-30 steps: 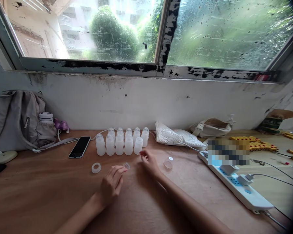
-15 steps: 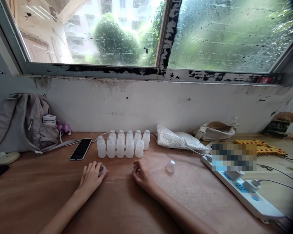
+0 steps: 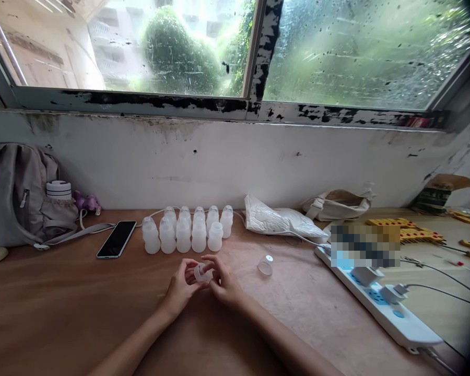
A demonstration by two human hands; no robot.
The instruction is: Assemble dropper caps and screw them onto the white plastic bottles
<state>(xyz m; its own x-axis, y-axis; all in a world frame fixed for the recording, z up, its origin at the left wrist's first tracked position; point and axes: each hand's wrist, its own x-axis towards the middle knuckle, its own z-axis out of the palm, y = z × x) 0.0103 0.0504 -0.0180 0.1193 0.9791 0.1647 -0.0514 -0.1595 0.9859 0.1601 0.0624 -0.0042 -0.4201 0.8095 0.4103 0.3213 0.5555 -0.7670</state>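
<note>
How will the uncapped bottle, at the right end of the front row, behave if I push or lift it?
The bottle is probably light: its translucent wall looks like plastic. It may tip, being taller than wide. Its narrowed waist should help the grip.

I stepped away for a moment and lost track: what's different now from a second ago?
The left hand has taken the translucent ring off the table and carried it rightward to the right hand, whose fingers now meet it. The small clear piece has left its spot; I can't make it out separately now. The bottles, clear cap and phone stayed put.
</note>
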